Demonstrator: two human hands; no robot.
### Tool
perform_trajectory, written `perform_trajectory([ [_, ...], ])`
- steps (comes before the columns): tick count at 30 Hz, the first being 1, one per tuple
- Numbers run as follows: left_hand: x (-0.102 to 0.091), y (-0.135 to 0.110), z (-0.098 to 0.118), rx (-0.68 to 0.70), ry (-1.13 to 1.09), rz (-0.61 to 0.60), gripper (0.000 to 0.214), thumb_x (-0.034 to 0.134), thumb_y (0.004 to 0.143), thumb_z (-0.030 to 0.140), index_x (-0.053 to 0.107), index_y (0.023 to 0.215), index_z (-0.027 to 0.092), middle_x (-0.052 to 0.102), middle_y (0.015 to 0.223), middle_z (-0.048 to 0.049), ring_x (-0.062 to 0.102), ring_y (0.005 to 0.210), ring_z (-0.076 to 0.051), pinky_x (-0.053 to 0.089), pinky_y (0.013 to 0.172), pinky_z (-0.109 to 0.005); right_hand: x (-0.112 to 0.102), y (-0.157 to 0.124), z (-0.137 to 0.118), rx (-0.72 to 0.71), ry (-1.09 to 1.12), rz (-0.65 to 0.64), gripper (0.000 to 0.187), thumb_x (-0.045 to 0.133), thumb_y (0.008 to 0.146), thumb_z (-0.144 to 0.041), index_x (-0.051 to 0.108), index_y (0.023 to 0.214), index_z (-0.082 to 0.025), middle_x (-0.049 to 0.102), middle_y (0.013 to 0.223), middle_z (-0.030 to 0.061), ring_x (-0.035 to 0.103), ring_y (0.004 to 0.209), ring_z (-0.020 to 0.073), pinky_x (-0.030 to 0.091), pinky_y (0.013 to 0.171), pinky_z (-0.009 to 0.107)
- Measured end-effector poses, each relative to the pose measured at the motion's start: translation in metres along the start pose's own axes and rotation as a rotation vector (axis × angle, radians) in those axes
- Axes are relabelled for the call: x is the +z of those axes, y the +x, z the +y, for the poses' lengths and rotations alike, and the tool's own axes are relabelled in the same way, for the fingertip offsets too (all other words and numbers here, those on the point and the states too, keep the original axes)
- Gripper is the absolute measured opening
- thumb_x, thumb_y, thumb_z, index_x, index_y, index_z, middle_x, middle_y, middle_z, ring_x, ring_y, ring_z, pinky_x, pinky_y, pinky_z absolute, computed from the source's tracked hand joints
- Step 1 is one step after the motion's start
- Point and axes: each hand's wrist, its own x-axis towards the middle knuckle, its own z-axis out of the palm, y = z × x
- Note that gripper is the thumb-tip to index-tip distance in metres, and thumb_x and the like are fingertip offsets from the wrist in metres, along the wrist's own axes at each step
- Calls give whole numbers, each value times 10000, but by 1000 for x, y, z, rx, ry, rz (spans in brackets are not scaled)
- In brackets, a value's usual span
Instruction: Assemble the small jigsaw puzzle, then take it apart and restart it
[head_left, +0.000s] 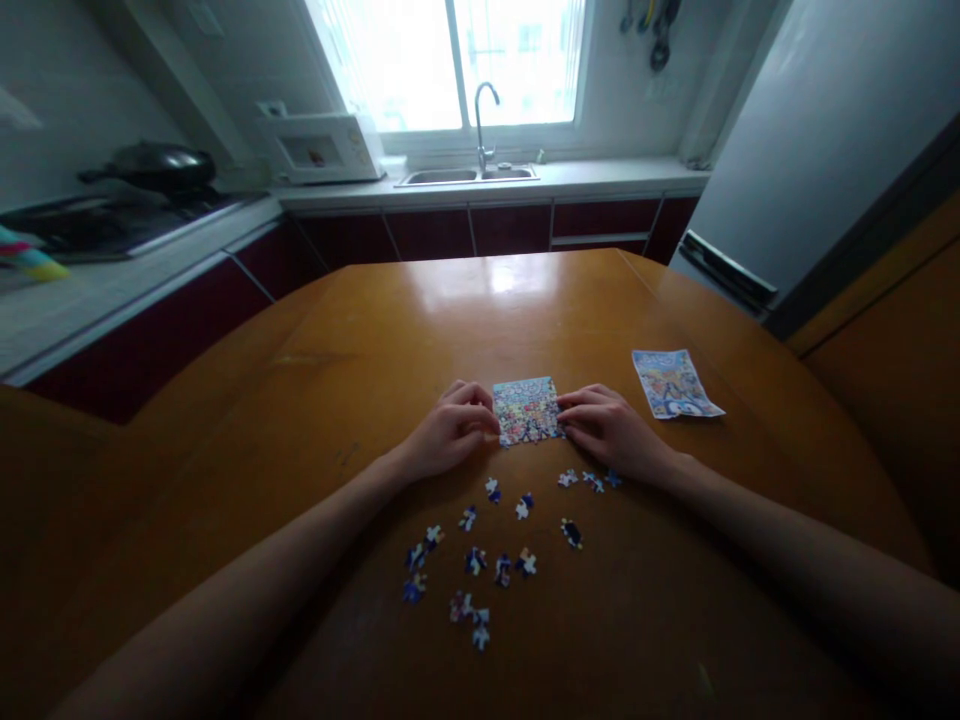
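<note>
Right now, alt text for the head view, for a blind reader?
The left hand and right hand touch opposite edges of an assembled jigsaw block on a wooden table. Loose puzzle pieces lie scattered nearer the person; a printed picture sheet lies to the right.

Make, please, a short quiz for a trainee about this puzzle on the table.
1. True or false: the left hand and right hand touch opposite edges of the assembled puzzle.
2. Where do the loose pieces lie? A) in a box B) on the table, nearer the person than the puzzle C) on a chair
3. Which hand is nearer the printed leaflet?
Key: 1 true; 2 B; 3 the right hand.
</note>
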Motion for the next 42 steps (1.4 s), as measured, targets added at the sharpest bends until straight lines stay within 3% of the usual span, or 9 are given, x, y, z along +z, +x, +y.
perform_trajectory([
  [12,5,-2,1,77,179,-49,334,528,877,74,767,940,298,601,1024,-54,499,1017,-227,452,940,-409,-2,1,-4,5,21,7,171,642,887,-190,765,978,-266,733,1172,58,615,1112,264,496,971,505],
  [20,4,-2,2,122,293,-76,392,556,805,29,741,1000,315,594,1116,-49,478,1095,-251,446,987,-441,-1,1,-3,14,27,6,175,643,883,-185,767,973,-270,735,1165,55,616,1118,259,487,984,508],
  [30,4,0,9,164,407,-89,337,534,844,56,686,1017,302,603,1158,-39,476,1111,-257,425,981,-453,0,1,-3,25,53,40,195,584,917,-160,747,977,-249,701,1187,68,611,1122,247,492,991,504],
  [37,6,1,7,106,367,142,159,452,853,78,537,827,210,624,986,-73,492,976,-230,448,885,-403,3,1,-2,89,150,115,184,562,929,-195,732,990,-230,625,1209,105,611,1113,240,511,991,465],
  [42,5,1,6,86,377,147,204,458,809,53,567,868,215,627,993,-59,502,994,-228,448,899,-402,1,1,-2,133,121,177,158,565,900,-169,717,883,-214,643,1049,93,611,1014,234,520,907,425],
])
